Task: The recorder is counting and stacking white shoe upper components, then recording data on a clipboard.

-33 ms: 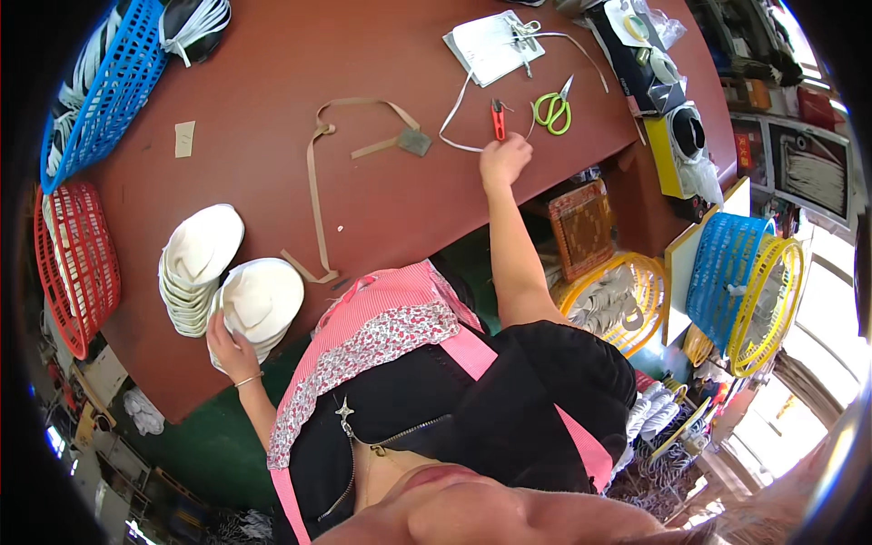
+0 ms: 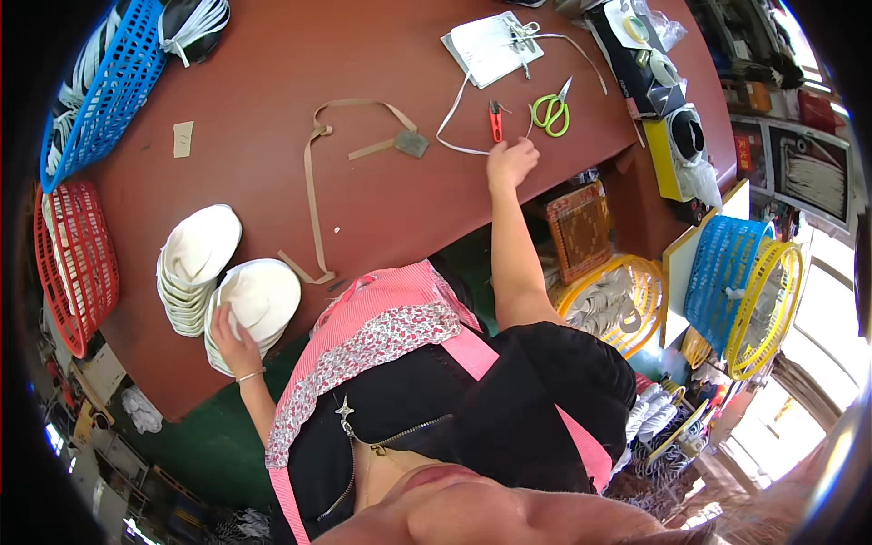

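Observation:
My left hand [image 2: 236,341] lies with its fingers apart on the near edge of a stack of white oval cupped fabric pieces [image 2: 263,295]. Touching that pile is a second stack of the same pieces [image 2: 204,245]. Farther right, my right hand [image 2: 513,164] is over the table, fingers loosely bent and apart, holding nothing that I can see. Just beyond its fingertips lie red thread snips [image 2: 496,129]. Green-handled scissors [image 2: 551,113] rest to their right. A white cord [image 2: 451,116] loops beside the snips toward a pad of white sheets [image 2: 495,47].
A tan strap [image 2: 312,182] with a grey block [image 2: 411,143] lies across the brown table [image 2: 254,109]. Blue [image 2: 113,100] and red [image 2: 82,263] baskets line the left side. Boxes [image 2: 668,150] stand at the right edge, with yellow [image 2: 654,309] and blue [image 2: 727,282] baskets beyond.
My right hand has drawn slightly away from the red snips, which stay on the table. My left hand stays on the white stack.

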Tool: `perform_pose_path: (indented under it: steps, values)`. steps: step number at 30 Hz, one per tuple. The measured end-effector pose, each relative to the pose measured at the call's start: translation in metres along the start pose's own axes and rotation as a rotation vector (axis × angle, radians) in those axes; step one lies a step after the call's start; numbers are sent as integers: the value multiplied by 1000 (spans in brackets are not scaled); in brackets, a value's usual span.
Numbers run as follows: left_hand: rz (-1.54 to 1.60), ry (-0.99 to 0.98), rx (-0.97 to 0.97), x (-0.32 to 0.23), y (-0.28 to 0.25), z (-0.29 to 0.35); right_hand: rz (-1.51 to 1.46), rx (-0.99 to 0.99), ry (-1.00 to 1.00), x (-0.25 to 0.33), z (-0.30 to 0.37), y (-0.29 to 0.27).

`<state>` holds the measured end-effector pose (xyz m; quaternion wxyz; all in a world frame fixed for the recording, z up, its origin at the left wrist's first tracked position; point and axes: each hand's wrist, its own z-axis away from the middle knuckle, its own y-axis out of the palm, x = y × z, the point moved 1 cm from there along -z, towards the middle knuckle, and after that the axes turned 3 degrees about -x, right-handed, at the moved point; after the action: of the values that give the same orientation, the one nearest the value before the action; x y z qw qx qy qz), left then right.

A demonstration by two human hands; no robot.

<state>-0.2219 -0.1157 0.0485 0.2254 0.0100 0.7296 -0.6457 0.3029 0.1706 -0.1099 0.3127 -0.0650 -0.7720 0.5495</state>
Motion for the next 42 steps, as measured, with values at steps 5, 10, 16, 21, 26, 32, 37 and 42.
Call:
perform_pose_path:
  steps: [5, 10, 16, 21, 26, 32, 37, 42]
  values:
    - [164, 121, 219, -77, 53, -26, -28, 45, 206, -40, -29, 1]
    - [574, 85, 415, -156, 95, -61, -433, 236, -350, 36, 5, -17]
    - [1304, -188, 581, -218, 130, -90, -1015, 716, -735, 155, 112, -96]
    - [1419, -399, 853, -208, 128, -98, -984, 1007, -416, 144, 73, -96]
    - [1314, -377, 779, -240, 136, -117, -706, 943, -546, 100, 0, -78]
    - [1071, -477, 613, -277, 173, -124, -83, 189, -700, 23, -200, 13]
    - [688, -135, 384, -331, 203, -131, 202, 387, -1256, 3, -278, 46]
    - [550, 265, 312, -395, 228, -185, 97, 538, -1449, 7, -288, 25]
